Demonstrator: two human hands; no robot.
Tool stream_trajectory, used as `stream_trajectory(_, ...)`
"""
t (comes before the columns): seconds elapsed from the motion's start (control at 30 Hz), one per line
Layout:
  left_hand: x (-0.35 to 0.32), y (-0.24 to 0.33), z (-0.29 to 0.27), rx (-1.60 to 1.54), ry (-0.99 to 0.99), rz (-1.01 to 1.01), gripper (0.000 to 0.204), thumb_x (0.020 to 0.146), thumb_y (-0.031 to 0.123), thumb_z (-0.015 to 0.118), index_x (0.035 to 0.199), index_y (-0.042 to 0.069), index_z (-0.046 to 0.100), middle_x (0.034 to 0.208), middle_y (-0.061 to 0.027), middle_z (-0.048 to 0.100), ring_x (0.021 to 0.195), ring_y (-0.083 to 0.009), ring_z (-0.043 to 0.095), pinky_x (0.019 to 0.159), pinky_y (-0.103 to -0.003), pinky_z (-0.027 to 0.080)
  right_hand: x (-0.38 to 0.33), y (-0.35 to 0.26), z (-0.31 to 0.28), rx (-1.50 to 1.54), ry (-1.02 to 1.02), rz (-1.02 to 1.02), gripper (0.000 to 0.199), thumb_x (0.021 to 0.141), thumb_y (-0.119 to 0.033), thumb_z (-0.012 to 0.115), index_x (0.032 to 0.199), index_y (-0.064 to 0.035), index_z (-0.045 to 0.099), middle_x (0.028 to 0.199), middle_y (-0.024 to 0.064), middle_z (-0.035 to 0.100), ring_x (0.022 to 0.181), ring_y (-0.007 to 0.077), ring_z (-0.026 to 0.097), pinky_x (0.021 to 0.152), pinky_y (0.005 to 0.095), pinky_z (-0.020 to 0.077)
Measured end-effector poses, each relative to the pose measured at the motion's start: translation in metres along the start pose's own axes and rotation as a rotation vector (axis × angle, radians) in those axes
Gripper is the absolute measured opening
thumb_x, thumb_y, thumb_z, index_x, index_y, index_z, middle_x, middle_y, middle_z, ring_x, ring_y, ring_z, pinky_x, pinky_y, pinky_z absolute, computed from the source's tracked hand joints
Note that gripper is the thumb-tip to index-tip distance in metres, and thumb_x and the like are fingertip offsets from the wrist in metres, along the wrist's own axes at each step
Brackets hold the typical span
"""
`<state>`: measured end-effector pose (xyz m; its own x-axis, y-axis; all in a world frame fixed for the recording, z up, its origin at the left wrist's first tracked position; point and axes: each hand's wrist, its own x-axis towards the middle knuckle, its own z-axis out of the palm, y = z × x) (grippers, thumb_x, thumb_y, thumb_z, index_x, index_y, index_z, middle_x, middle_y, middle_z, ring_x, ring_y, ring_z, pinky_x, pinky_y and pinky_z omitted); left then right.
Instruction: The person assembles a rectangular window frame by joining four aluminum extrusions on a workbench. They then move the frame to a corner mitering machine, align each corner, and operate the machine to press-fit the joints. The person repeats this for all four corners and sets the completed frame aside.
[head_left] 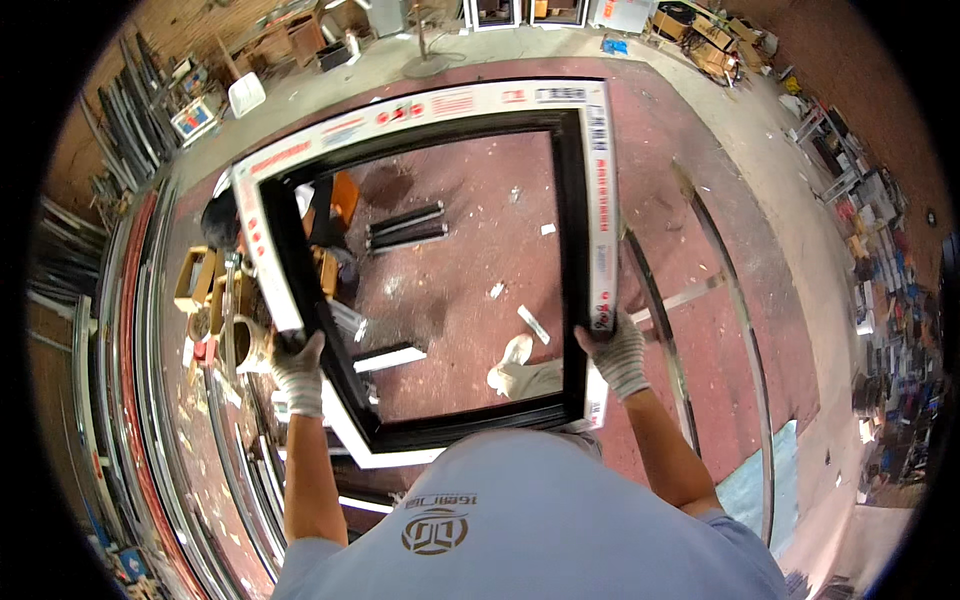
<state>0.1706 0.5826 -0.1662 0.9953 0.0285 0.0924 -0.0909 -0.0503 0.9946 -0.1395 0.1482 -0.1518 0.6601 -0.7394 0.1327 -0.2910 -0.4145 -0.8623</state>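
Note:
In front of my body I hold up a black window frame, its outer faces covered with white printed film. My left hand, in a pale glove, is closed round the frame's left side near the lower corner. On the right side, my gloved right hand grips the frame at about the same height. Through its opening the red floor and several loose pieces show, among them a pair of short black profiles. My shirt partly covers the frame's lower edge.
Long metal bars lie on the floor at right. Stacked long profiles line the left. Behind the frame's left side, another person is low to the floor beside cardboard boxes. A pale blue sheet lies at lower right.

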Motion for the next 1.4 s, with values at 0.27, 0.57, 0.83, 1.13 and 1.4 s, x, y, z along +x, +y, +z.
stream_trajectory(0.27, 0.134, 0.061, 0.198, 0.166, 0.147, -0.039, 0.048, 0.081, 0.000, 0.081, 0.125, -0.004, 0.064, 0.116, -0.0073, 0.069, 0.099, -0.0235, 0.066, 0.095, -0.035, 0.052, 0.324, 0.018, 0.047, -0.152, 0.148, -0.205, 0.052, 0.073, -0.039, 0.088, 0.101, -0.0025, 0.063, 0.079, 0.0170, 0.068, 0.071, 0.0337, 0.070, 0.066, 0.0425, 0.0576)
stream_trajectory(0.57, 0.312, 0.098, 0.406, 0.062, 0.284, 0.055, 0.064, 0.086, -0.001, 0.077, 0.145, -0.002, 0.051, 0.133, -0.0112, 0.063, 0.111, -0.0262, 0.064, 0.100, -0.035, 0.051, 0.665, -0.029, 0.048, 0.167, 0.176, -0.344, 0.041, 0.070, -0.022, 0.088, 0.094, -0.0067, 0.057, 0.077, 0.0116, 0.060, 0.069, 0.0265, 0.062, 0.068, 0.0372, 0.0531)
stream_trajectory(0.83, 0.554, 0.083, 0.642, -0.177, 0.200, -0.128, 0.048, 0.083, -0.006, 0.083, 0.128, 0.000, 0.067, 0.122, -0.0076, 0.070, 0.102, -0.0184, 0.068, 0.096, -0.034, 0.056, 0.937, 0.025, 0.111, -0.056, 0.382, -0.513, 0.039, 0.077, -0.016, 0.088, 0.096, -0.0044, 0.056, 0.084, 0.0071, 0.064, 0.073, 0.0156, 0.061, 0.067, 0.0329, 0.0536)
stream_trajectory(1.13, 0.858, 0.002, 0.940, -0.087, -0.165, -0.031, 0.049, 0.077, -0.002, 0.087, 0.122, 0.001, 0.067, 0.112, -0.0054, 0.072, 0.092, -0.0201, 0.067, 0.088, -0.035, 0.056, 1.243, 0.092, 0.137, 0.046, 0.293, -0.098, 0.041, 0.081, -0.023, 0.090, 0.102, -0.0023, 0.062, 0.087, -0.0010, 0.065, 0.077, 0.0093, 0.058, 0.070, 0.0284, 0.0536)
stream_trajectory(1.4, 0.964, -0.136, 1.234, -0.109, -0.482, -0.173, 0.047, 0.081, -0.010, 0.080, 0.121, -0.003, 0.058, 0.113, -0.0062, 0.068, 0.097, -0.0184, 0.066, 0.090, -0.033, 0.058, 1.453, 0.334, 0.138, -0.115, 0.271, 0.228, 0.038, 0.086, -0.015, 0.086, 0.082, -0.0060, 0.049, 0.076, 0.0001, 0.051, 0.075, 0.0133, 0.049, 0.076, 0.0306, 0.0520)
